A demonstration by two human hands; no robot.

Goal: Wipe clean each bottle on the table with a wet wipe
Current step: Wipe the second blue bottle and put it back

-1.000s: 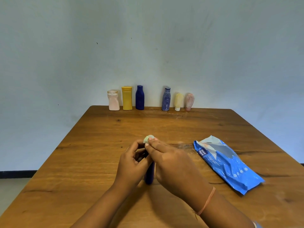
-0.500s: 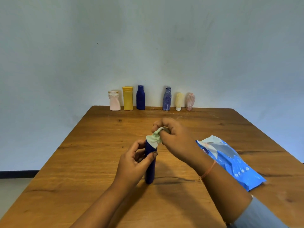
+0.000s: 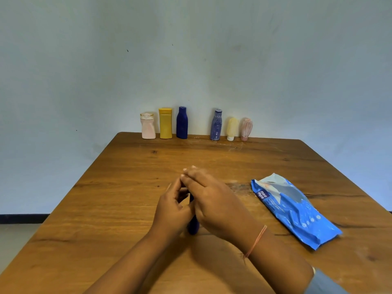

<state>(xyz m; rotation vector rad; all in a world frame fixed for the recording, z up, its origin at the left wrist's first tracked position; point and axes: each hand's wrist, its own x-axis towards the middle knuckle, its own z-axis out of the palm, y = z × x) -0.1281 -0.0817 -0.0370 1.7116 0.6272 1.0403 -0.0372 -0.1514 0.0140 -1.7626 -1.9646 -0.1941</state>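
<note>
The left hand [image 3: 171, 211] grips the upright dark blue bottle [image 3: 193, 227]. The right hand [image 3: 214, 202] lies over its top; its grip I cannot tell.

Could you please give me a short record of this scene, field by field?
bottle in hand: dark blue bottle, base on the table, mostly hidden by both hands
left hand: fingers curled round the bottle's side
right hand: covers its upper part; what it holds is hidden
wipes pack: lies flat, to the right
far edge: six bottles standing in a row
</note>
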